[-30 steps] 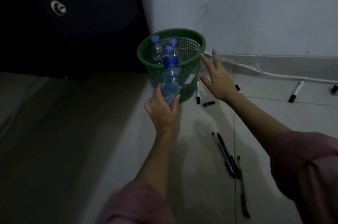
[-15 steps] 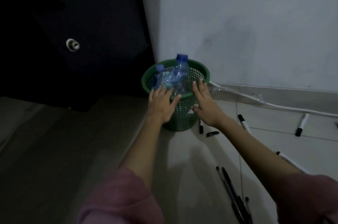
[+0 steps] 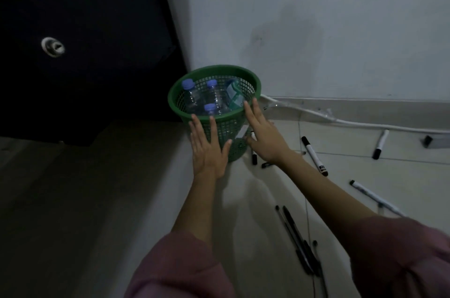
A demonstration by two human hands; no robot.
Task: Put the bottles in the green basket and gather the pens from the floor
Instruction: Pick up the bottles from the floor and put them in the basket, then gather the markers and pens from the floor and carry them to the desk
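Note:
A green mesh basket stands on the floor in the corner by the wall. Several clear bottles with blue caps stand inside it; one with a green label leans at the right. My left hand is spread flat against the basket's front wall and holds nothing. My right hand rests open against the basket's right side. White markers with black caps and black pens lie scattered on the tiles to the right.
A dark door or cabinet with a round metal fitting fills the left. A white cable runs along the skirting. More markers lie near the wall; another lies by my right forearm.
My left hand carried a bottle up into the basket and let go; the bottle now sits inside. Both hands now rest open against the basket's sides.

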